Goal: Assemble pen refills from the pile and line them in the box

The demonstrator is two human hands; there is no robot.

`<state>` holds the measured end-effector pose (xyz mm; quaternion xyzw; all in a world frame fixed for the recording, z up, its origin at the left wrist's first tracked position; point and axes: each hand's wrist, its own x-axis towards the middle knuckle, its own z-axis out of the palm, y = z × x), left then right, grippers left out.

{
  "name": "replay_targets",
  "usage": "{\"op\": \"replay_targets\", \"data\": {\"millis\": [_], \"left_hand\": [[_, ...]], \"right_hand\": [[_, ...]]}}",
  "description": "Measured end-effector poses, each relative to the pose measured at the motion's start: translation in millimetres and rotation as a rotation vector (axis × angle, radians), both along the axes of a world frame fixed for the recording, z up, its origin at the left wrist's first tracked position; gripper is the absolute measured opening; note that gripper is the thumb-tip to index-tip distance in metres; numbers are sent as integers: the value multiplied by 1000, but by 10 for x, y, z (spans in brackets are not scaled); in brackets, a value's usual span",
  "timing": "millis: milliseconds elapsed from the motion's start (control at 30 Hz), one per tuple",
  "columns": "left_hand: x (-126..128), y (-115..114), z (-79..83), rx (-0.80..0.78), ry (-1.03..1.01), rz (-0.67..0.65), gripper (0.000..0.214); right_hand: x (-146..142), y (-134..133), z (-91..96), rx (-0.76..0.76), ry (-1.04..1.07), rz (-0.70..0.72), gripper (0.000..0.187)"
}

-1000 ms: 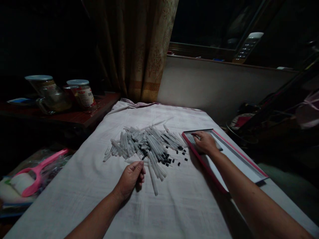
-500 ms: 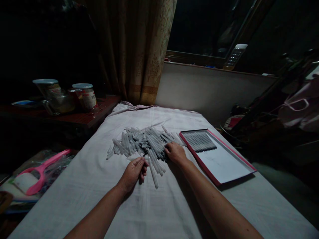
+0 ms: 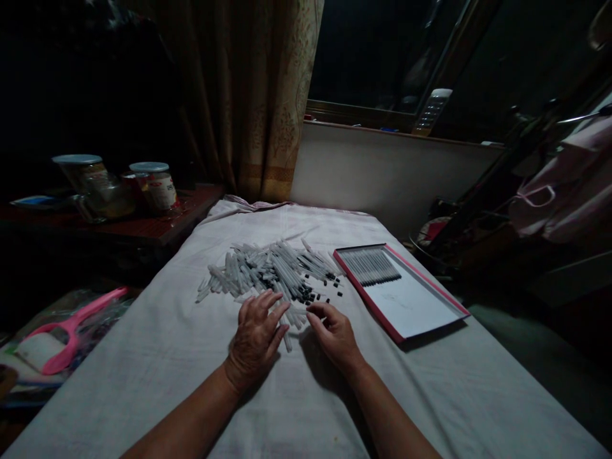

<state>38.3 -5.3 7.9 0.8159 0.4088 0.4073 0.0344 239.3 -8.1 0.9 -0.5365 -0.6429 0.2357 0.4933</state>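
A loose pile of clear pen barrels (image 3: pixel 284 261) lies across the cloth in front of me, with small black pen caps (image 3: pixel 306 294) scattered along its right side. My left hand (image 3: pixel 255 338) is over the pile's near edge, palm down, its fingers spread and a few barrels partly hidden beneath them. Right of it, my right hand (image 3: pixel 337 335) has thumb and forefinger brought together at the end of a pale pen (image 3: pixel 299 312); the fingers cover part of that end. A shallow red-edged box (image 3: pixel 406 319) to the right holds a neat row of black-tipped pens (image 3: pixel 371 266).
The pile rests on a bed-like surface with a pale cloth (image 3: pixel 296 408). On the left, a dark wooden table (image 3: pixel 167 233) carries lidded jars (image 3: pixel 160 188). A pink handle-shaped item (image 3: pixel 71 331) lies below it. A bottle (image 3: pixel 431 111) stands on the windowsill.
My left hand has spread its fingers from a pinch. My right hand has drawn back toward me from the black caps, uncovering them. The view has shifted slightly.
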Motion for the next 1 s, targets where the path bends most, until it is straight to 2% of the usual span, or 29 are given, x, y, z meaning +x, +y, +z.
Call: {"op": "replay_targets", "data": {"millis": [100,200,267,367,467,533,700,867,1000], "left_hand": [[-5,23,-56,-65,102,-41,30],[-15,50,-115,-122,146,-55,29],[-18,56,-139,-132,107,-6,27],[-20,60,-155,-187,22,72,23],[-26,77,-151,-282,9,145,22],[-31,96,-139,-339,11,183,24],[-42,142,-105,-438,-42,214,28],[-47,149,-104,-443,-90,177,29],[-47,140,-113,-425,-102,148,28]], "right_hand": [[-48,-41,-9,-45,63,92,18],[20,8,-50,-100,105,106,24],[121,53,-83,-93,71,42,27],[303,110,-97,-58,-119,-163,28],[461,164,-69,-109,-334,-358,30],[535,215,-42,-156,-405,-421,32],[621,436,46,-295,-564,-475,39],[638,656,152,-487,-690,-479,29],[652,695,192,-542,-714,-466,30]]}}
